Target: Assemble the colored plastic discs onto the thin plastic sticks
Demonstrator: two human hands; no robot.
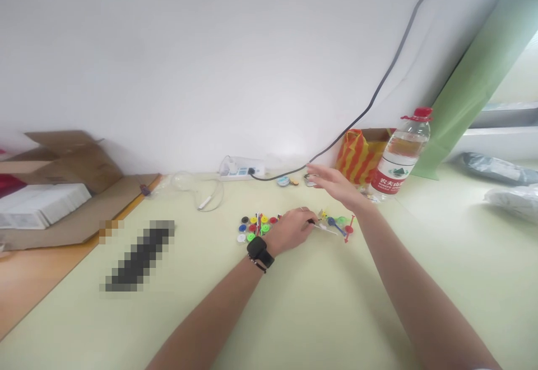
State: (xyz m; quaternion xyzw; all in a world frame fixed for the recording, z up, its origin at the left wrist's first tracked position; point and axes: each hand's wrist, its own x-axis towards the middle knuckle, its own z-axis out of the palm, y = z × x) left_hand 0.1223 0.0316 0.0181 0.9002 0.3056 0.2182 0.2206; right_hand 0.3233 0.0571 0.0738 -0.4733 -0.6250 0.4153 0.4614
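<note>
My left hand, with a black watch on its wrist, is low over the table with its fingers curled down. A small dark piece shows at its fingertips, and a thin white piece sticks out to their right; what the fingers grip is mostly hidden. Left of this hand lie small colourful round pieces, among them a yellow disc and a blue disc. To the right are a blue piece and a red arrow-shaped piece. Raised above them, my right hand has its fingers stretched out and holds nothing.
A water bottle stands right of my right hand, beside a red-and-yellow bag. A power strip with a dark cable lies by the wall. An open cardboard box is at the left; plastic packages lie far right.
</note>
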